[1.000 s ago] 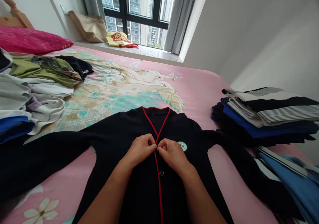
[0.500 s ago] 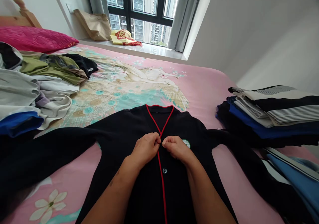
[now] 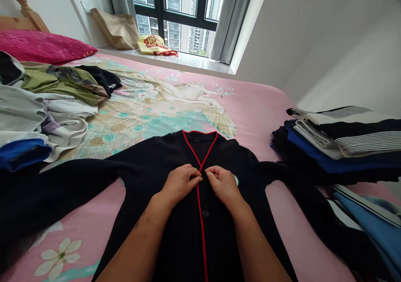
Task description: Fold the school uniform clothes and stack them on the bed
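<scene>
A black cardigan (image 3: 175, 148) with red trim along its V-neck and front edge lies spread face up, sleeves out to both sides. My left hand (image 3: 180, 184) rests at the front edge just below the V, thumb and index finger slightly apart. Across the red trim, my right hand (image 3: 224, 186) hovers on or just above the cloth, fingers bent and loosely parted. A round dark button (image 3: 205, 213) shows below the hands. Partly behind my right hand is a white-and-green badge (image 3: 236, 180) on the chest.
Under everything is a pink patterned bedsheet (image 3: 253, 102). Rumpled clothes (image 3: 62, 85) lie at left beside a magenta pillow (image 3: 44, 48). Folded clothes (image 3: 344, 148) are stacked at right, with blue garments (image 3: 369, 223) nearer me. A paper bag (image 3: 117, 29) stands on the windowsill.
My fingers have loosened from their pinch at the front edge, and the hands have drawn slightly apart. The cardigan stays spread in place; the view has shifted a little.
</scene>
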Motion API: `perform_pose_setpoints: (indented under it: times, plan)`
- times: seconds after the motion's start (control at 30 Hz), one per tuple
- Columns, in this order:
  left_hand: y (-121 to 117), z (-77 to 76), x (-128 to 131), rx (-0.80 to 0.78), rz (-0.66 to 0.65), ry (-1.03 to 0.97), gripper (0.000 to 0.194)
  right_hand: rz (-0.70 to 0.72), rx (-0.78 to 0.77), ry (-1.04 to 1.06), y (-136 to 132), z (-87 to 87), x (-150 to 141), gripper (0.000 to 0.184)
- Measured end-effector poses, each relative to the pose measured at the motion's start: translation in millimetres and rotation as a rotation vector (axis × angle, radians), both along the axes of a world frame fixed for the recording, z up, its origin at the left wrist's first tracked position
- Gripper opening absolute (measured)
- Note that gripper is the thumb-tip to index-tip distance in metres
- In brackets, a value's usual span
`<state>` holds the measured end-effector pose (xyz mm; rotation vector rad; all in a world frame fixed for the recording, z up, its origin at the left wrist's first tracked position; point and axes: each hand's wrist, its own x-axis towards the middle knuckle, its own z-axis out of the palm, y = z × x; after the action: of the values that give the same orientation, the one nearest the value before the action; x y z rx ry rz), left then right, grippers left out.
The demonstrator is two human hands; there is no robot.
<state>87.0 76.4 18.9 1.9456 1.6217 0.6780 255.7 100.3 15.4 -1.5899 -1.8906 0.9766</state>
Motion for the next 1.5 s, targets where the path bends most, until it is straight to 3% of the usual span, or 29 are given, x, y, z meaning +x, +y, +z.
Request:
perform_pose_setpoints:
  times: [0.13, 0.27, 0.4, 0.53, 0.67, 0.83, 0.97, 1.03, 1.1, 1.17, 1.3, 1.5]
  plan:
    - [-1, 2.7, -2, 0.065, 0.029, -0.040, 0.022, -0.146, 0.166, -0.093, -5, 9.8, 4, 0.024]
    - [1, -0.2, -7, 0.173, 0.239, 0.123, 0.025, -0.161, 0.301, -0.185, -3, 10.8, 9, 0.024]
    - [3, -8.0, -16, 0.040, 0.326, 0.368, 0.042, -0.093, 0.284, -0.357, 12, -4.4, 29, 0.032]
    - [6, -11.9, -34, -0.099, 0.403, 0.473, 0.064, -0.201, 0.192, -0.460, 33, -20.7, 57, 0.048]
    - [9, -12.5, -52, -0.124, 0.516, 0.509, 0.073, -0.284, 0.223, -0.405, 38, -21.6, 62, 0.052]
    - [10, -11.1, -56, -0.052, 0.444, 0.476, 0.054, -0.113, 0.331, -0.141, 38, -13.8, 58, 0.044]
    - [10, -9.7, -58, -0.101, 0.537, 0.452, 0.061, -0.347, 0.350, -0.221, 42, -11.8, 67, 0.049]
    - [10, -10.0, -58, -0.098, 0.491, 0.467, 0.059, -0.283, 0.302, -0.364, 41, -12.8, 65, 0.050]
    - [11, -11.0, -58, -0.095, 0.437, 0.482, 0.058, -0.062, 0.261, -0.481, 39, -15.0, 59, 0.049]
    - [13, -12.1, -61, -0.113, 0.475, 0.487, 0.063, 0.023, 0.226, -0.512, 42, -17.1, 55, 0.048]
    - [15, -12.2, -73, -0.153, 0.707, 0.445, 0.077, -0.285, 0.142, -0.412, 56, -16.1, 66, 0.050]
    - [20, -11.3, -87, -0.117, 0.782, 0.363, 0.062, -0.537, 0.512, -0.143, 54, -4.1, 78, 0.040]
